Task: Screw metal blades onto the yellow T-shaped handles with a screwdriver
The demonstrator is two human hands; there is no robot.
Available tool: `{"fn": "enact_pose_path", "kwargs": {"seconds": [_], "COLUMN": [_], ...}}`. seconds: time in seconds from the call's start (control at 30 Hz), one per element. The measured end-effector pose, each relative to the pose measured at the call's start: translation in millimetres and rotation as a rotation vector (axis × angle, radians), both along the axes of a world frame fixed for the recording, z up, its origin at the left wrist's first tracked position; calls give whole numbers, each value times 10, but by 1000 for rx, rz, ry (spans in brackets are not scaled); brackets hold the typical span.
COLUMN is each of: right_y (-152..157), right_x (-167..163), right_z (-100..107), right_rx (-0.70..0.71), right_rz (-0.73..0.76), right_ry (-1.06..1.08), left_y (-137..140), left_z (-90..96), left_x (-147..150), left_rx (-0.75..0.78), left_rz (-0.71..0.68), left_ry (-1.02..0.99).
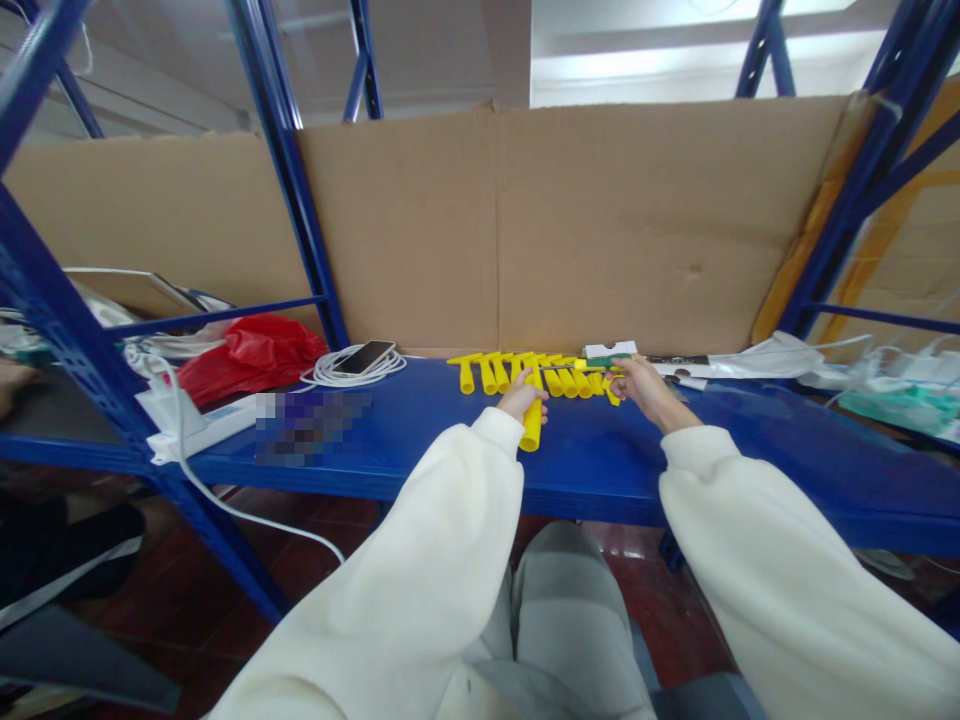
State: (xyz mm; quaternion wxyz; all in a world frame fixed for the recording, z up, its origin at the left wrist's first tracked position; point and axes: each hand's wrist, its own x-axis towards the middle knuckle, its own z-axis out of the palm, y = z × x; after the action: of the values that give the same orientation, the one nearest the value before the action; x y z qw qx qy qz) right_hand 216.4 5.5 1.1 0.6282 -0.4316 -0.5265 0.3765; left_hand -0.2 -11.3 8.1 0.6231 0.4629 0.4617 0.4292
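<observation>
Starting left of my left hand (517, 399) and running behind it toward my right lie yellow pieces (466, 378). My left fingers curl round a yellow tube (532, 432), seemingly light, stiff, smooth plastic, best gripped round its barrel. My right hand (636, 386) pinches a green-handled tool (609, 361), likely rigid, best held by its handle.

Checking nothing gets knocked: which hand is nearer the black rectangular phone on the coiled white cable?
Left. The left hand, around a hollow yellow tube, is to the right of the phone; the right hand is farther right.
</observation>
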Motion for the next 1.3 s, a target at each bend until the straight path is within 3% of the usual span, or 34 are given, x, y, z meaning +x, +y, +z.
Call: {"fn": "enact_pose_path", "kwargs": {"seconds": [0.23,0.47,0.93,1.3], "right_y": [-68,-137,-89,-127], "right_x": [-47,-53,-45,-40], "right_z": [62,174,99,137], "right_rx": [-46,-128,-19,-7], "right_rz": [-98,75,-110,-44], "right_ry": [17,117,94,129], "left_y": [-42,-1,-16,5], "left_z": [24,-9,15,-1], "left_x": [26,23,26,27], "left_rx": [11,14,7,7], "left_rz": [-3,23,9,10], "left_ry": [18,-16,-3,2]}}
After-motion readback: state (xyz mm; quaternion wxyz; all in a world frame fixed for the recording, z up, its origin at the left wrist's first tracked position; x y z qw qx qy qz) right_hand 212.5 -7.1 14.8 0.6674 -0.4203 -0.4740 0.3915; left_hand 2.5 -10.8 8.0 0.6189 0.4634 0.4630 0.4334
